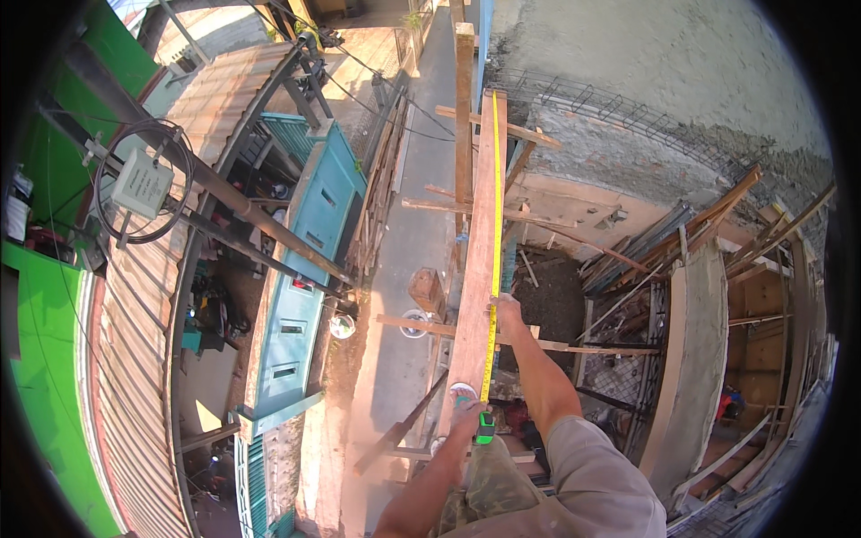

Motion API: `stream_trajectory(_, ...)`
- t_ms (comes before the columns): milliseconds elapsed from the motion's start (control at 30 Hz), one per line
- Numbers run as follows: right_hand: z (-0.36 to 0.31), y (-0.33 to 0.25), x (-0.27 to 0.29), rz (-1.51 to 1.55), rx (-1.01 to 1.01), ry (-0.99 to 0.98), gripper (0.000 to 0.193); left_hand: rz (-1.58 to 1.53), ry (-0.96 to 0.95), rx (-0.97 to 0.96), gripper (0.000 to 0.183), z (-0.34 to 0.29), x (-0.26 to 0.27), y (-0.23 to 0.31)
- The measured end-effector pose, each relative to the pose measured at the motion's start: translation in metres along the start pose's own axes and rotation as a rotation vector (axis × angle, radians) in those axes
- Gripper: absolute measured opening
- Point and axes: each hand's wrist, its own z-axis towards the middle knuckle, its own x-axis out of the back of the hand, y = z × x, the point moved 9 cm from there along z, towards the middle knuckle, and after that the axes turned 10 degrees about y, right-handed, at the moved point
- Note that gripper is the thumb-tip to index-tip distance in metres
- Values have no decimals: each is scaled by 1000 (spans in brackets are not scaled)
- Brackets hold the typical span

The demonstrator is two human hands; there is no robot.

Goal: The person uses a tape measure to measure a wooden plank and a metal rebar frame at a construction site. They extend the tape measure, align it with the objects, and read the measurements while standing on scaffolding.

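Observation:
A long reddish-brown plank (pixel 473 269) stretches away from me, high above an alley. Along its right edge runs the yellow blade of a tape measure (pixel 496 193), drawn out nearly to the far end. Beside the plank's near end, my left hand (pixel 465 419) is closed at the green and black tape measure case (pixel 485 429). Farther along, my right hand (pixel 508 312) is closed on the blade at the plank's right edge; its fingertips are partly hidden. My sandalled foot (pixel 463 392) stands on the plank's near end.
Wooden crosspieces (pixel 529 218) and an upright post (pixel 464 117) form scaffolding around the plank. Far below lies a grey alley (pixel 395 233) with a white bucket (pixel 414 324). Cables and a grey box (pixel 142 184) hang at left. A concrete beam (pixel 691 359) and stacked timber stand right.

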Motion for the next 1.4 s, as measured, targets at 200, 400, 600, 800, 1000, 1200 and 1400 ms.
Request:
stream_trajectory(200, -49, 50, 30, -121, -72, -34, 20, -106, -36, 131, 13, -5, -1, -13)
stream_trajectory(400, -142, 78, 57, -196, -120, -81, 39, -35, 53, -68, 21, 56, 32, -40)
stream_trajectory(600, -239, 166, 178, -367, -72, -66, 33, -42, -60, 157, 17, -62, 15, 11)
stream_trajectory(800, -376, 245, 343, -394, -271, 133, 31, -52, -80, 155, 15, -117, 48, 0)
stream_trajectory(1000, -447, 245, 461, -209, -322, 379, 34, 42, -134, 148, 18, -86, 84, -25)
stream_trajectory(1200, -457, 184, 442, -115, -20, 318, 34, 125, -117, 148, 21, -93, 84, -35)
stream_trajectory(1400, -490, 220, 371, 72, -31, 247, 32, 105, -156, 162, 19, -121, 61, -87)
